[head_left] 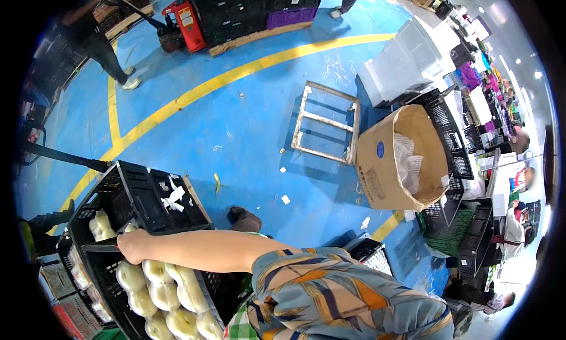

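My right hand (133, 246) reaches across to the lower left, its fingers closed over the upper rim of a black plastic crate (106, 278). Pale yellow-green round produce (165, 296), seemingly in clear wrap, fills this crate in rows; its exact kind is hard to tell. Just beyond my hand, another black crate (103, 192) holds a few more of the same pale pieces. Folded black crate panels (156, 190) with torn white labels stand against it. My left hand is out of view.
A large open cardboard box (377, 157) holds clear plastic. Beside it lies a metal frame (299, 119) on the blue floor, near white bins (407, 57). A red pallet jack (186, 25) and stacked crates (236, 16) stand at the far side. A person (106, 51) walks at far left.
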The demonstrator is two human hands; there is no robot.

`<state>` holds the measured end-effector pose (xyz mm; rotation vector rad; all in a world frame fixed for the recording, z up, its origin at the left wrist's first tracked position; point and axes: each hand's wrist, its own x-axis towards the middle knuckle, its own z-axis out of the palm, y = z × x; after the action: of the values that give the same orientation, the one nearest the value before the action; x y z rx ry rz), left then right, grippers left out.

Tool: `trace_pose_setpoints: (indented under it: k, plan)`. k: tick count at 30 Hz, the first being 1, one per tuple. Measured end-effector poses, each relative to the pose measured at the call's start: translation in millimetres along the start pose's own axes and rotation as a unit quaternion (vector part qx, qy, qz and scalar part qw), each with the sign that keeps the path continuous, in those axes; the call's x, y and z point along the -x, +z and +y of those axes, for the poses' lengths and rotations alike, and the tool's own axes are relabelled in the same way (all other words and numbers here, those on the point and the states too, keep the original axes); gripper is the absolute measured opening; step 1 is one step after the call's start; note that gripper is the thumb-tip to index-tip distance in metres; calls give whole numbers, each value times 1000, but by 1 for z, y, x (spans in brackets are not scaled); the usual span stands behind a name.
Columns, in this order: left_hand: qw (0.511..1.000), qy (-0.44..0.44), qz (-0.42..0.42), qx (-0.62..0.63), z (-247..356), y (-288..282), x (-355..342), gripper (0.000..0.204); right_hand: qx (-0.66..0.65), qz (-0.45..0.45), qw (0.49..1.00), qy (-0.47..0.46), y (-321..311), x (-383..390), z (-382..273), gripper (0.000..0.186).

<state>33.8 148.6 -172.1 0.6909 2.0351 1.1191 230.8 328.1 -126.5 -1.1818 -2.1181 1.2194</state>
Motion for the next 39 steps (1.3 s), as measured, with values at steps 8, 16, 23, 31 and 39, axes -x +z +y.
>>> trace_pose_setpoints:
  k: [8, 16, 23, 31, 39]
  plan:
    - [973, -25, 222, 51, -35, -115, 106, 19, -38, -41, 998, 5, -51, 28, 43, 34]
    - [935, -23, 296, 191, -101, -114, 365, 19, -85, -89, 992, -2, -103, 127, 121, 52]
    - [949, 38, 274, 150, -133, 42, 470, 25, -168, -84, 982, -7, -233, 286, 253, 19]
    - [928, -96, 338, 124, -148, 62, 508, 34, -96, -185, 978, 22, -220, 223, 225, 20]
    - [893, -149, 367, 212, -179, 68, 535, 27, -5, -260, 963, 67, -180, 209, 171, 14]
